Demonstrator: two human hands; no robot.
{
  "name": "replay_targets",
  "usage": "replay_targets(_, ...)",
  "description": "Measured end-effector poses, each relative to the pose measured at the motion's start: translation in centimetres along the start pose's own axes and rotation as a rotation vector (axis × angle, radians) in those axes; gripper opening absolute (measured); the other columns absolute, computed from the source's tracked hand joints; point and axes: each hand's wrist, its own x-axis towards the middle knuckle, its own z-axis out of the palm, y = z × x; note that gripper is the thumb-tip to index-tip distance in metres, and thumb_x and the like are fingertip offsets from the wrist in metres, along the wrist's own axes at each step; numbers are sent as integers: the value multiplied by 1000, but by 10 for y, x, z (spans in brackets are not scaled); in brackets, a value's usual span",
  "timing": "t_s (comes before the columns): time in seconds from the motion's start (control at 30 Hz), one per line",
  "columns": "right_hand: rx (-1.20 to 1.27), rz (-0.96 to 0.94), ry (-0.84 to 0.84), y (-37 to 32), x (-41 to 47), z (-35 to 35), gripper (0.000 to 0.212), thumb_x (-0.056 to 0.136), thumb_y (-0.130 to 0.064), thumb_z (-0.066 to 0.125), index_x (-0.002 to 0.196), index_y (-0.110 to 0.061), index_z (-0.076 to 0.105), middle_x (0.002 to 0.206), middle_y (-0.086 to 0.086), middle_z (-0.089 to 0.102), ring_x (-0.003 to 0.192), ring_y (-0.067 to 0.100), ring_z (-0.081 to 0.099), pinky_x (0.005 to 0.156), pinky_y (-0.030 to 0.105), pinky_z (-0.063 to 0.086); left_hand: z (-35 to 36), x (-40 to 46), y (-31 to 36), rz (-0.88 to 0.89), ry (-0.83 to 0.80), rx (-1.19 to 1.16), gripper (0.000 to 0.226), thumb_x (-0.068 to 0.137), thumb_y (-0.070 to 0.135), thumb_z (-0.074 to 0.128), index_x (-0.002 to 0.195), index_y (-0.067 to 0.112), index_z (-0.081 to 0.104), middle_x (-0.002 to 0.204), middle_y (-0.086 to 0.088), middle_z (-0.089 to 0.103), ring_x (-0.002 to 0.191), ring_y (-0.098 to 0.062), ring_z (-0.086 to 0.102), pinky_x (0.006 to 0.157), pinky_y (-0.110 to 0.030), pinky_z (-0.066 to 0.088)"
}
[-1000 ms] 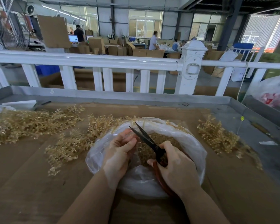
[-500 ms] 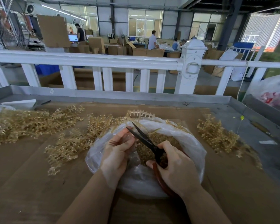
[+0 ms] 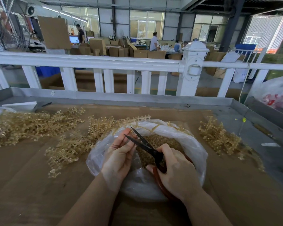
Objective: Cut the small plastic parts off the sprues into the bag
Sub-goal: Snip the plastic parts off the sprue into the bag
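A clear plastic bag (image 3: 195, 145) lies open on the brown table, with several small amber parts (image 3: 160, 141) inside it. My left hand (image 3: 119, 154) pinches an amber sprue (image 3: 137, 120) that sticks up over the bag's far rim. My right hand (image 3: 175, 172) grips red-handled scissors (image 3: 144, 143). Their black blades are parted beside my left fingertips, over the bag.
Piles of amber sprues lie on the table at the left (image 3: 28, 124), just left of the bag (image 3: 69, 147) and at the right (image 3: 219, 137). A white railing (image 3: 104, 62) runs behind the table's grey metal rim (image 3: 137, 97). A white sack (image 3: 278, 93) sits far right.
My left hand has lifted a sprue higher over the bag's far rim. The scissor blades have shifted slightly toward my left fingertips and stay parted.
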Motion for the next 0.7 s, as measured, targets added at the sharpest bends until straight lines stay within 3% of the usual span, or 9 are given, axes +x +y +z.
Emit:
replay_targets(0.33, 14, 2, 20, -2, 1, 0, 47, 78, -64, 46, 103, -25, 53, 92, -9, 61, 85, 11, 58, 70, 20, 46, 3, -4, 0, -46, -44, 26, 39, 89, -20, 37, 99, 7, 63, 78, -4, 75, 71, -10, 72, 57, -18, 56)
replay_targets(0.57, 11, -4, 12, -2, 3, 0, 41, 79, -60, 53, 98, -23, 52, 83, -10, 60, 73, 7, 57, 61, 12, 36, 5, -4, -1, -31, -40, 49, 39, 87, -22, 38, 97, 6, 63, 77, -4, 74, 70, -10, 72, 60, -18, 57)
replay_targets(0.7, 26, -23, 9, 0, 4, 0, 41, 81, -55, 61, 100, -20, 53, 83, -7, 64, 72, 8, 60, 60, 14, 44, 7, -5, -2, -11, -44, 49, 36, 85, -22, 40, 95, 4, 62, 75, -4, 74, 70, -11, 72, 58, -18, 56)
